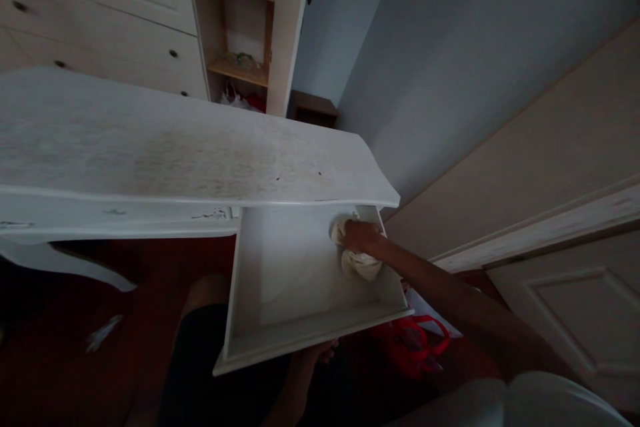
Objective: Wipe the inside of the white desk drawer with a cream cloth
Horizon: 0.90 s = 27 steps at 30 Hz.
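Observation:
A white drawer (pixel 295 267) is pulled out from a long white table (pixel 240 153) with a stained, scuffed top. Inside its right back corner, my right hand (pixel 361 237) is closed on a cream cloth (pixel 367 267), bunched against the drawer's bottom and side. Below the drawer's front panel, my left hand (pixel 323 350) shows partly, with curled fingers; the drawer hides the rest, and I cannot see what they hold, if anything.
Behind the table stands a white cabinet (pixel 135 47) with an open shelf section holding bags. A red bag (pixel 415 347) lies on the dark red floor at the right. A grey wall (pixel 450 60) and a white panelled door (pixel 575 313) border the right side.

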Tool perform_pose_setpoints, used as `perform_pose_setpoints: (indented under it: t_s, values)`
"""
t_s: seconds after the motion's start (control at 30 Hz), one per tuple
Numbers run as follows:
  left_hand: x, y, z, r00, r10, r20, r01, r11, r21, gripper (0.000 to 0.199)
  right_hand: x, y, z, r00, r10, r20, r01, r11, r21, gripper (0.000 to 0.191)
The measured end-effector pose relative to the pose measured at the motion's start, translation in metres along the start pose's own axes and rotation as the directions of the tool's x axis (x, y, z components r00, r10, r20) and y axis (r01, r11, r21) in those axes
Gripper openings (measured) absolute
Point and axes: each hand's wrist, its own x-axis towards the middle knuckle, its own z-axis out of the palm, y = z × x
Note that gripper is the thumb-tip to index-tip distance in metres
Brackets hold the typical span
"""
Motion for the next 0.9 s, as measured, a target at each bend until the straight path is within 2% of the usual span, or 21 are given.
perform_pose_setpoints:
  t_s: [0.07, 0.17, 0.27, 0.37, 0.5, 0.63, 0.77, 0.9]
  values:
    - [0.002, -0.001, 0.0, 1.0, -0.018, 0.011, 0.018, 1.0, 0.002, 0.034, -0.02, -0.004, 0.014, 0.997, 0.063, -0.04, -0.065, 0.997, -0.052, 0.038]
    - [-0.005, -0.003, 0.0, 0.999, -0.03, 0.025, 0.03, 1.0, -0.007, 0.033, -0.05, -0.008, 0.036, 0.995, 0.02, -0.101, -0.035, 0.989, -0.146, 0.037]
    - [-0.019, -0.004, 0.0, 0.999, -0.031, 0.036, 0.032, 0.999, -0.03, 0.035, -0.071, -0.005, 0.051, 0.997, -0.076, -0.015, 0.073, 0.985, -0.157, 0.037]
    - [-0.029, -0.002, 0.0, 0.999, -0.024, 0.035, 0.026, 0.998, -0.057, 0.038, -0.079, 0.007, 0.055, 0.976, -0.204, 0.076, 0.212, 0.97, -0.122, 0.042]
    - [-0.028, 0.0, 0.002, 0.999, -0.018, 0.027, 0.02, 0.997, -0.07, 0.038, -0.082, 0.025, 0.053, 0.905, -0.415, 0.097, 0.424, 0.9, -0.102, 0.047]
    - [-0.016, 0.001, 0.003, 1.0, -0.024, 0.02, 0.025, 0.999, -0.047, 0.038, -0.084, 0.036, 0.047, 0.809, -0.578, 0.105, 0.587, 0.788, -0.184, 0.044]
    - [-0.011, 0.002, 0.001, 1.0, -0.009, 0.016, 0.01, 1.0, -0.022, 0.035, -0.079, 0.046, 0.04, 0.715, -0.695, 0.076, 0.686, 0.676, -0.271, 0.044]
    - [-0.017, 0.003, -0.001, 0.999, 0.048, 0.002, -0.048, 0.999, -0.02, 0.039, -0.061, 0.059, 0.022, 0.647, -0.762, -0.015, 0.705, 0.606, -0.367, 0.041]
